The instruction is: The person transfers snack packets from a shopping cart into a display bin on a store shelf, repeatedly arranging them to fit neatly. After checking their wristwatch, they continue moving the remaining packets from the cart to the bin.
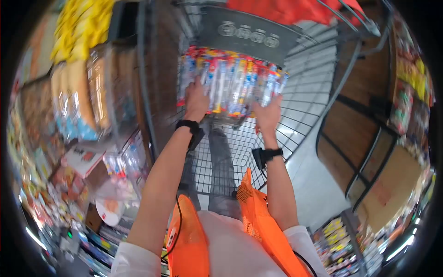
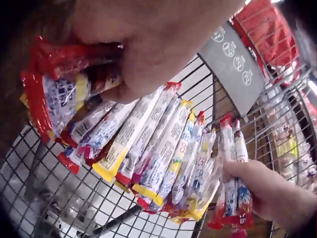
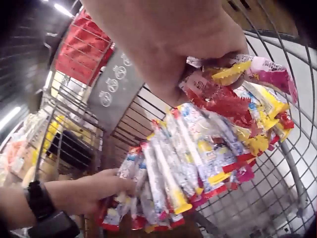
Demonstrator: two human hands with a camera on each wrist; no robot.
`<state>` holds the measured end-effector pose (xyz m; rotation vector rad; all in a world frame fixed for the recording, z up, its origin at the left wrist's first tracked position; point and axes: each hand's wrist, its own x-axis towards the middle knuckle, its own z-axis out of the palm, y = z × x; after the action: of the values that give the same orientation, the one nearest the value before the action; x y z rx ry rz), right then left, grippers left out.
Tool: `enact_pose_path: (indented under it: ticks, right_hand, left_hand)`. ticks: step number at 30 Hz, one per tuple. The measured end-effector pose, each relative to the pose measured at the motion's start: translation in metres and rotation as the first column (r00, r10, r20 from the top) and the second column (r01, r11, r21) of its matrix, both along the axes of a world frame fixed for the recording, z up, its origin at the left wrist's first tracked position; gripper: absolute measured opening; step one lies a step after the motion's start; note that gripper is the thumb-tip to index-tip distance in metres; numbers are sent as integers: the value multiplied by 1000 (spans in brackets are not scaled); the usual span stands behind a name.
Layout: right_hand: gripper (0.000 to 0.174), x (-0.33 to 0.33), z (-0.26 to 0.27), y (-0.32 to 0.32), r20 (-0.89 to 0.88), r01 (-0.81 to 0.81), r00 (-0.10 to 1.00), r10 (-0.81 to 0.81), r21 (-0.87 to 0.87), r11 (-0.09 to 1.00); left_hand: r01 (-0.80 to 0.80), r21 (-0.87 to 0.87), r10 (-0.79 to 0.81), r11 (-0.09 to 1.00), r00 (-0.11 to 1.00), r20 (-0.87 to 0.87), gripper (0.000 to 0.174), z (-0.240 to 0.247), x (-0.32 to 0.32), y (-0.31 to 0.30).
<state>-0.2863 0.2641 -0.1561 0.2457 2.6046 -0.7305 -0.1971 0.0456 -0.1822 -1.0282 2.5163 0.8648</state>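
A long row of slim, shiny plastic snack packets (image 1: 228, 83) with red, yellow and blue wrapping stands side by side inside a wire shopping cart (image 1: 307, 115). My left hand (image 1: 197, 102) grips the row at its left end; in the left wrist view its fingers curl over red-ended packets (image 2: 59, 94). At the opposite end my right hand (image 1: 268, 115) holds the outermost packets, its thumb against them in the left wrist view. Red and pink wrappers (image 3: 218, 96) bunch under the right hand in the right wrist view. The middle packets are squeezed between both hands.
A grey panel (image 1: 244, 34) with white symbols crosses the cart, and red fabric (image 1: 286, 10) lies beyond it. Packed goods (image 1: 74, 97) and yellow packaging (image 1: 83, 27) line the left side. Shelves of goods (image 1: 406, 92) and a cardboard box (image 1: 392, 184) stand at the right.
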Motion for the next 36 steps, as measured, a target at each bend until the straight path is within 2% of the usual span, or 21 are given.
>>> enact_pose_path:
  ticks: [3,4,5,6,8,10,12,13,14,15,17,18,20,21,22,24,27,29,32,34,36]
  right_hand:
    - [95,25,-5,20,-187,-53,982,-8,-320,946]
    - [95,34,-26,33,-185,-69,982,34,-182,981]
    - [93,26,15,23,140,111,989,-45,-506,855]
    - [90,30,26,24,136,35,990,42,-520,854]
    - [87,47,60,13,179,-92,962,207,-502,860]
    - [85,60,109,1,278,-221,889,365,-436,872]
    - [83,96,114,7,177,-335,870,460,-473,815]
    - [82,109,118,2,118,-397,853,509,-487,778]
    - [84,121,154,-22,237,-349,816,527,-526,776]
    - [81,142,161,-26,159,-372,847,508,-505,779]
    - [73,166,193,-49,311,-387,756,575,-496,777]
    - [70,182,224,-68,430,-380,699,571,-452,807]
    - [67,220,255,-88,306,-451,726,616,-464,762]
    - [68,239,250,-90,146,-529,729,668,-499,686]
    - [69,256,256,-87,90,-610,694,714,-453,650]
    - [72,291,285,-116,-8,-751,602,798,-346,563]
    - [75,336,305,-148,132,-697,573,809,-440,566]
    - [82,362,263,-158,117,-585,591,798,-619,524]
    - [77,389,256,-212,508,35,635,582,-771,636]
    - [69,399,261,-252,449,45,723,525,-789,613]
    - [67,402,249,-281,556,194,661,504,-776,601]
  left_hand:
    - [-105,146,128,984,979,-160,60,11,20,-1]
    - [-64,151,107,986,948,-298,62,17,28,1]
    - [-83,277,187,957,908,-374,62,29,36,3]
    - [-30,302,174,953,871,-460,62,57,41,7]
    - [23,465,121,885,954,-276,61,140,61,7]
    - [1,772,174,635,974,-145,64,233,89,-9]
    - [134,736,35,664,977,-210,63,257,138,-16]
    - [166,668,89,726,940,-330,62,268,170,-18]
    - [188,589,129,786,882,-453,62,278,203,-24]
    - [149,595,160,790,887,-433,61,290,234,-34]
    - [22,519,237,855,872,-427,60,308,298,-51]
    - [-74,433,285,898,849,-446,59,308,328,-57]
    - [-326,79,311,942,760,-570,67,291,376,-72]
    - [-494,399,633,772,645,-427,70,293,393,-84]
    - [-597,646,851,476,499,-165,72,294,408,-101]
    - [-615,778,923,129,360,132,69,286,435,-125]
    - [-489,783,878,384,457,-145,58,215,463,-154]
    - [-476,776,816,414,571,-85,58,231,455,-173]
    - [-418,736,737,533,657,-160,55,199,440,-205]
    - [-449,625,694,638,687,-214,53,192,434,-220]
    - [-409,477,576,778,768,-281,51,166,436,-237]
